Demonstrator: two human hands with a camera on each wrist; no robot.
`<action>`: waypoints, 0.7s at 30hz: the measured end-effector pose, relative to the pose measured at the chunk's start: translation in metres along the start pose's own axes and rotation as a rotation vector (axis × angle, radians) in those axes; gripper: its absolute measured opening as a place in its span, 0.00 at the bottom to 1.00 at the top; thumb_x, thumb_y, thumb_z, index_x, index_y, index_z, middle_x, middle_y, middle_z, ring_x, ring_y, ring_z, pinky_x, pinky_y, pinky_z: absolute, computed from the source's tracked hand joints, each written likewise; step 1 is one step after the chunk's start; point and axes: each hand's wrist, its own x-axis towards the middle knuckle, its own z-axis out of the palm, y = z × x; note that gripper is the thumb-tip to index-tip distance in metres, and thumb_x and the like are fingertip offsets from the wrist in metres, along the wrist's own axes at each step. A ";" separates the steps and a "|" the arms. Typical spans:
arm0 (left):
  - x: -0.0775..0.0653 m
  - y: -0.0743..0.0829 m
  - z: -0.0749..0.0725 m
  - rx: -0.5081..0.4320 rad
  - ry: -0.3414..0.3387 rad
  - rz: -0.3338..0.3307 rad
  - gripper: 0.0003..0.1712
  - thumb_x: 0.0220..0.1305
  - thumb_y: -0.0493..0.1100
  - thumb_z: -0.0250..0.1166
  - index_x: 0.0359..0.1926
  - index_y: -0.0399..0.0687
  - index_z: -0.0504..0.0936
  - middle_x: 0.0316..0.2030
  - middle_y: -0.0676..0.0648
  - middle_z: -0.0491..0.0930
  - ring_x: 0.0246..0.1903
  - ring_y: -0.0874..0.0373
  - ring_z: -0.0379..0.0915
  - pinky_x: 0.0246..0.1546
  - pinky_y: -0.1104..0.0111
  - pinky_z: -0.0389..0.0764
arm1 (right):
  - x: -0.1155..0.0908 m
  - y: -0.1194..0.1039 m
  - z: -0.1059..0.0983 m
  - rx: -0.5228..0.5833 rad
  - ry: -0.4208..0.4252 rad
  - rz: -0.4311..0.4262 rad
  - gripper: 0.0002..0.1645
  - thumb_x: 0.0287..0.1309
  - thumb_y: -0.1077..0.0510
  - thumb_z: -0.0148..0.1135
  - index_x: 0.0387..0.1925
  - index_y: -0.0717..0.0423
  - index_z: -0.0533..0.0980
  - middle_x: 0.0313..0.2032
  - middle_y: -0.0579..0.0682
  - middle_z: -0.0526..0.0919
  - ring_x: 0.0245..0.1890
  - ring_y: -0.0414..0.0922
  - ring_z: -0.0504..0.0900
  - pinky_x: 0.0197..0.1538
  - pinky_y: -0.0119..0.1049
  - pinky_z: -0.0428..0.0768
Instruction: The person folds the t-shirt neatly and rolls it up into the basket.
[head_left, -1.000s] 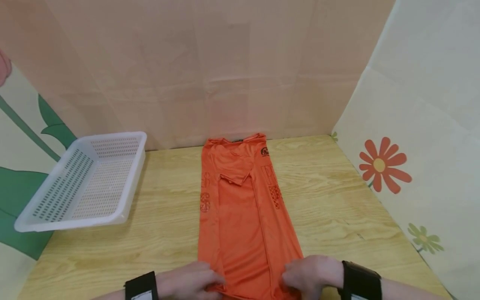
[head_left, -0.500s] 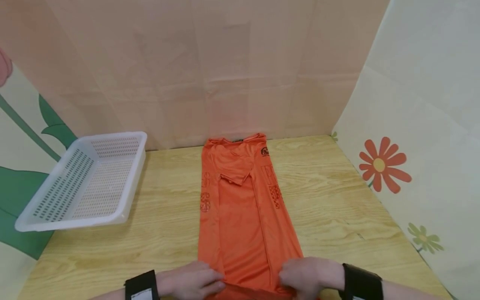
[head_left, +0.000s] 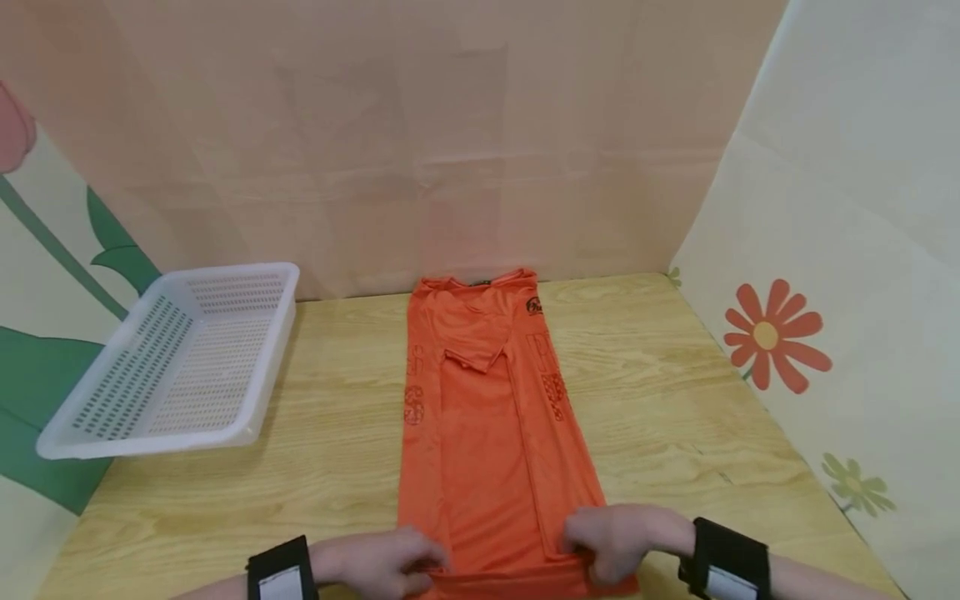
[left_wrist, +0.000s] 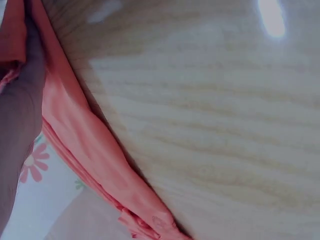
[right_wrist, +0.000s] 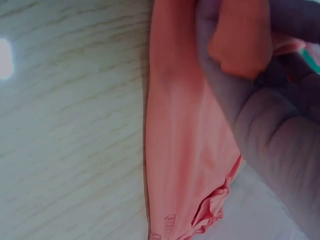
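Observation:
An orange shirt (head_left: 483,450) lies lengthwise on the wooden table, its sides folded inward and its collar toward the back wall. Dark printing shows along both long edges. At the near end, my left hand (head_left: 382,562) pinches the hem's left part, and my right hand (head_left: 618,540) grips its right part. Between them a strip of the hem is turned over onto the shirt. In the right wrist view the fabric (right_wrist: 245,40) is bunched between thumb and fingers of the right hand (right_wrist: 275,135). The left hand (left_wrist: 20,115) is partly cut off in the left wrist view.
A white perforated plastic basket (head_left: 258,400) stands at the back left of the wooden table (head_left: 675,400). A pinkish sheet (head_left: 480,142) hangs behind the table, and flower-printed panels (head_left: 840,233) flank it. A black band with a small screen (head_left: 731,562) is on each wrist.
Both hands have turned the near hem up and over, so a folded band now spans between them. The rest of the shirt and the basket stay put; the head view shifts slightly.

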 end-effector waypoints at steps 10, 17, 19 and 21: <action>0.004 0.043 0.011 -0.028 0.283 -0.200 0.11 0.74 0.39 0.52 0.37 0.50 0.81 0.23 0.66 0.62 0.24 0.76 0.61 0.29 0.78 0.71 | 0.032 0.059 0.027 0.024 0.243 0.060 0.08 0.65 0.53 0.54 0.33 0.34 0.76 0.31 0.36 0.75 0.30 0.34 0.71 0.33 0.31 0.70; 0.005 0.083 0.010 0.119 0.297 -0.358 0.05 0.73 0.39 0.54 0.41 0.53 0.76 0.19 0.65 0.63 0.18 0.74 0.59 0.22 0.79 0.68 | 0.031 0.049 0.028 0.057 0.284 0.138 0.17 0.70 0.35 0.50 0.31 0.31 0.80 0.27 0.34 0.76 0.29 0.34 0.72 0.34 0.34 0.72; 0.006 0.089 0.010 0.123 0.293 -0.366 0.06 0.75 0.40 0.53 0.38 0.53 0.75 0.18 0.65 0.63 0.16 0.73 0.58 0.20 0.79 0.67 | 0.030 0.048 0.029 0.056 0.288 0.101 0.21 0.69 0.31 0.49 0.27 0.32 0.79 0.23 0.33 0.74 0.24 0.33 0.70 0.31 0.32 0.70; 0.007 0.090 0.010 0.127 0.296 -0.358 0.10 0.77 0.44 0.50 0.35 0.54 0.73 0.17 0.65 0.62 0.14 0.73 0.58 0.18 0.78 0.64 | 0.028 0.047 0.029 0.046 0.294 0.059 0.23 0.69 0.29 0.49 0.25 0.32 0.77 0.21 0.33 0.72 0.21 0.33 0.68 0.28 0.31 0.68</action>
